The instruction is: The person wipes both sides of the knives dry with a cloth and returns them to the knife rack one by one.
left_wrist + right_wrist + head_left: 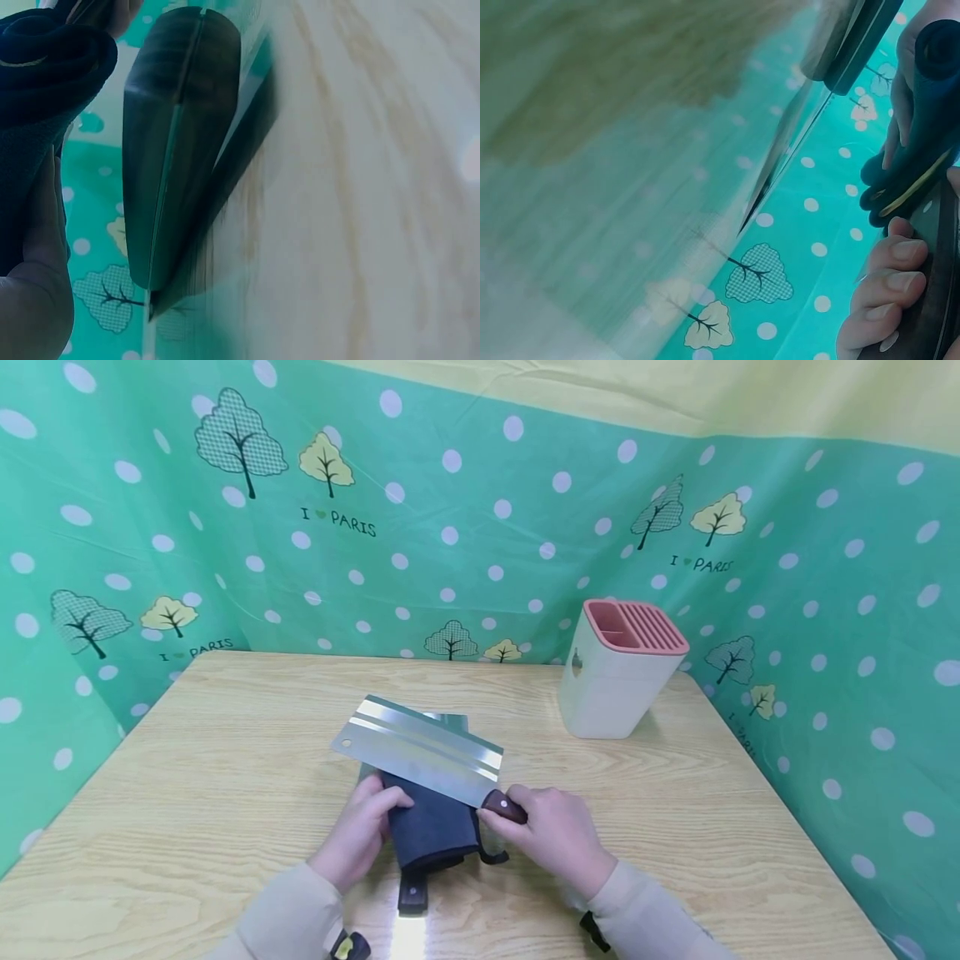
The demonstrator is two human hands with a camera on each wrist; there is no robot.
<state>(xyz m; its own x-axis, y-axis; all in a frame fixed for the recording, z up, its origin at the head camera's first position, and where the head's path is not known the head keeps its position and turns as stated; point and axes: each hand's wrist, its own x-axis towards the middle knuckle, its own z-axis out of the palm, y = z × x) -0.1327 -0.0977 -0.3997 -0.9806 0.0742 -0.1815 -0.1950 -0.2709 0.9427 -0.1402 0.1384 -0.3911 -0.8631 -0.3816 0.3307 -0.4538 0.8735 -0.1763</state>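
Observation:
My right hand (553, 837) grips the dark riveted handle (504, 807) of a cleaver (416, 747). Its broad steel blade slants up to the left, overlapping a folded dark cloth (431, 831). On the cloth's left side is my left hand (362, 831), holding it with the thumb on top. The cloth's rolled end (52, 75) shows in the left wrist view. Beneath the cloth lies a second knife on the table, its dark handle (412, 895) toward me and part of its blade (453, 722) showing beyond; the rest is hidden.
A white knife block with a pink slotted top (624, 672) stands at the back right of the wooden table (225, 760). Behind the table hangs a green dotted curtain (480, 543) with printed trees. A strap (492, 858) dangles from the cloth.

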